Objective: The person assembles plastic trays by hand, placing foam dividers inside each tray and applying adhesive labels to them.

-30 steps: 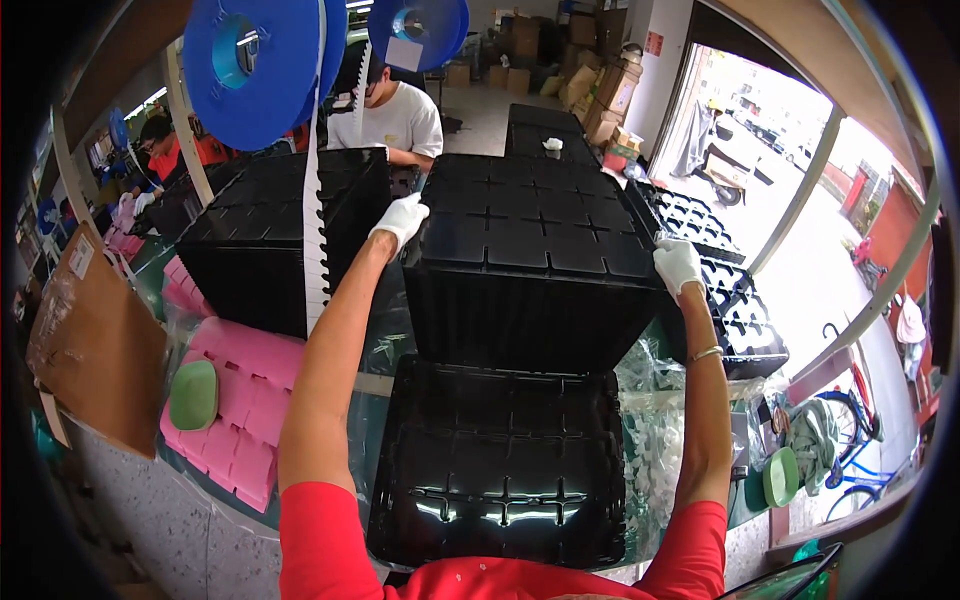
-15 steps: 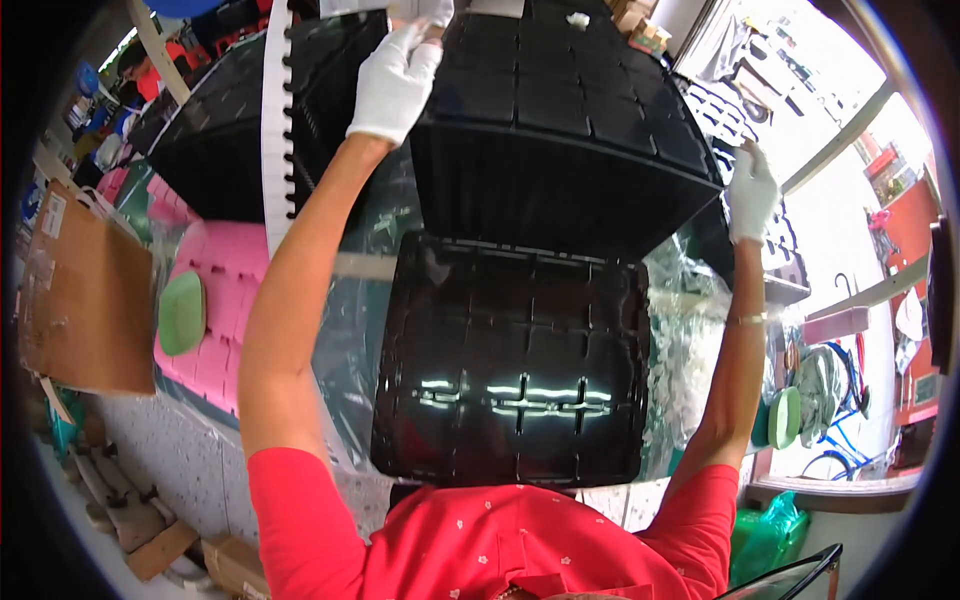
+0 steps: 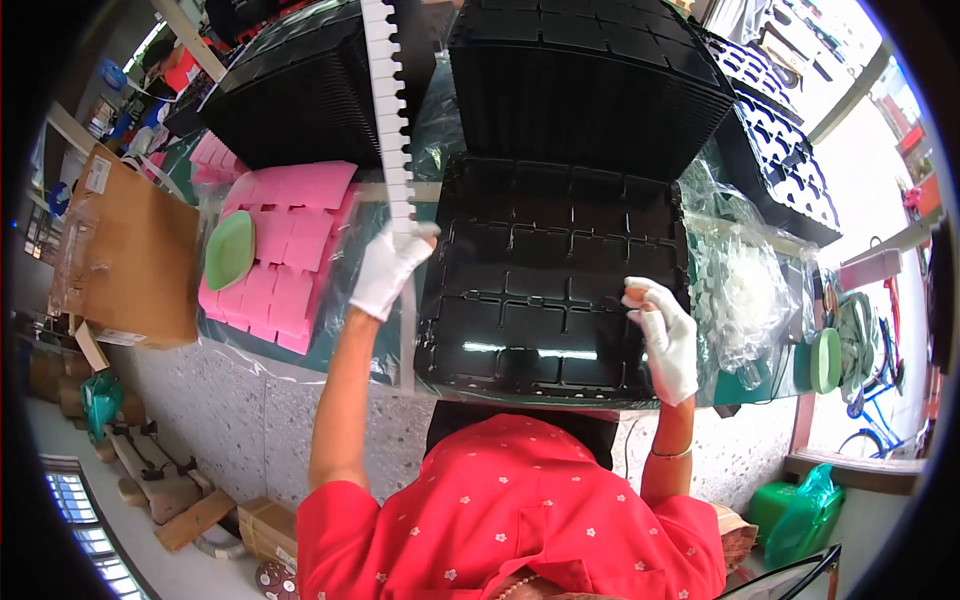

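Observation:
A glossy black tray (image 3: 560,310) with a raised grid lies in front of me on the table. My left hand (image 3: 388,270), in a white glove with bare fingertips, is at its left edge with fingers pressed together. A white notched strip (image 3: 388,100) rises just behind this hand; I cannot tell whether the hand grips it. Over the tray's right side is my right hand (image 3: 668,345), gloved the same way. Its fingers are curled in toward the thumb, and what lies between them, if anything, is hidden. Beyond the tray stands a tall stack of black trays (image 3: 590,95).
Pink moulded sheets (image 3: 290,215) with a green dish (image 3: 230,250) on them lie at left, beside a cardboard box (image 3: 135,255). Another black stack (image 3: 290,110) is at far left. Clear plastic film (image 3: 745,290) and a second green dish (image 3: 826,360) are at right.
Both hands have come back toward me from the far stacks, down to the sides of the near tray. The whole view has shifted, with the table now higher in the picture.

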A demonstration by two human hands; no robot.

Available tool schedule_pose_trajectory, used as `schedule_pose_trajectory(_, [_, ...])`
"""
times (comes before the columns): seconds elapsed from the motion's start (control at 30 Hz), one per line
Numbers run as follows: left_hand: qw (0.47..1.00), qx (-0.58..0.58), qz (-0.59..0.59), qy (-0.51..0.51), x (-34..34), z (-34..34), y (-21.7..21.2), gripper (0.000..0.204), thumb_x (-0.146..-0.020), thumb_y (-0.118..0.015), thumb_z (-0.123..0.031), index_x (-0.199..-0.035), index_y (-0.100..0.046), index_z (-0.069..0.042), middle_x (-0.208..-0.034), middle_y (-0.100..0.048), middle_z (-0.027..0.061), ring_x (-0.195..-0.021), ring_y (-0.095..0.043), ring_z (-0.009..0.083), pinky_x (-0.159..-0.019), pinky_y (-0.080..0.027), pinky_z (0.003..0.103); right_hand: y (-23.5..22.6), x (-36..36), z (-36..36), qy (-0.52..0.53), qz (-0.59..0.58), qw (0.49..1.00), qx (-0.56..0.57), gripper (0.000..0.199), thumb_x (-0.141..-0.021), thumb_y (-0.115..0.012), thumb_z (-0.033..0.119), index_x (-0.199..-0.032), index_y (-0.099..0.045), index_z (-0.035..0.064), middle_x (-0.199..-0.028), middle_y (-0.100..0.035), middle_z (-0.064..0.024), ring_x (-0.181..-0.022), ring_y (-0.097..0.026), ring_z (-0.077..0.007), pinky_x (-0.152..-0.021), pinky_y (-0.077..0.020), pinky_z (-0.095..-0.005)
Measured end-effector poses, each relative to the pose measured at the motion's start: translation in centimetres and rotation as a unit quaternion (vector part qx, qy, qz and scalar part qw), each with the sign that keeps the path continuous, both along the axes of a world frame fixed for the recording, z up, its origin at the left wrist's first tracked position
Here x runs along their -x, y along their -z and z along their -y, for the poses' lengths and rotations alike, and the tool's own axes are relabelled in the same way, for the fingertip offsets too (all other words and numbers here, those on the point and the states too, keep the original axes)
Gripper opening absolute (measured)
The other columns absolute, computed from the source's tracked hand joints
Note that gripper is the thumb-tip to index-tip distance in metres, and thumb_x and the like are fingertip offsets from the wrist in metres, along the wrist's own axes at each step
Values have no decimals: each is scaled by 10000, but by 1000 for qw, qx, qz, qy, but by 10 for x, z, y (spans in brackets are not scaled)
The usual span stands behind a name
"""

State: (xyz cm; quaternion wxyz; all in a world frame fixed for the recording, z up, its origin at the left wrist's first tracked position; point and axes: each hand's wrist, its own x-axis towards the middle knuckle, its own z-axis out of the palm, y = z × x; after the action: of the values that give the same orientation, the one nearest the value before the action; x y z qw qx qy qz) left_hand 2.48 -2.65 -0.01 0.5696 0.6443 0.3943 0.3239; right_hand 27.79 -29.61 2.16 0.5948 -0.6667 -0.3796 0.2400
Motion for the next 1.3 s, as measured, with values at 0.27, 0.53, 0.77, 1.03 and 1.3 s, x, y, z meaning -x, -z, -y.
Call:
schedule_pose_trajectory(0.27, [881, 262, 373, 129, 5, 39, -27, 483, -1065, -368, -291, -1386, -449, 60, -1363, -556, 234, -1288, -532, 332, -1084, -414, 432, -5, 84, -27, -120, 37, 992, -25, 251, -895, -622, 10, -1139, -647, -45, -1099, -670, -130, -929, -691, -181, -846, -542, -293])
schedule_pose_trajectory(0.53, [934, 147, 287, 153, -27, 119, -37, 502, -1073, -401, -260, -1489, -341, 13, -1537, -402, 175, -1409, -406, 255, -1129, -365, 374, -24, 118, -68, -84, 44, 992, -89, 215, -842, -692, 23, -1049, -663, -28, -932, -673, -96, -812, -679, -151, -775, -529, -273])
schedule_pose_trajectory(0.77, [930, 144, 298, 162, -47, 132, -17, 526, -1057, -431, -315, -1448, -400, 36, -1451, -493, 183, -1307, -510, 252, -1115, -393, 401, -8, 103, -56, 10, 98, 990, -104, 92, -798, -727, 0, -869, -670, 5, -806, -662, -63, -697, -638, -151, -660, -516, -275])
schedule_pose_trajectory(1.03, [977, 69, 199, 39, -78, 122, -34, 211, -967, -607, -140, -1044, -701, 32, -877, -720, 98, -780, -662, 132, -736, -528, 255, -11, 82, -40, 100, 424, 890, -136, 166, -713, -751, -7, -806, -634, 66, -830, -659, -50, -685, -614, -249, -638, -483, -349])
schedule_pose_trajectory(1.3, [980, 65, 187, -2, -49, 99, -12, 244, -962, -629, -178, -1053, -700, 37, -885, -718, 96, -749, -665, 124, -713, -539, 264, -26, -10, -45, 123, 186, 974, -42, 50, -862, -654, 18, -819, -664, -4, -783, -669, -59, -723, -631, -115, -671, -471, -249])
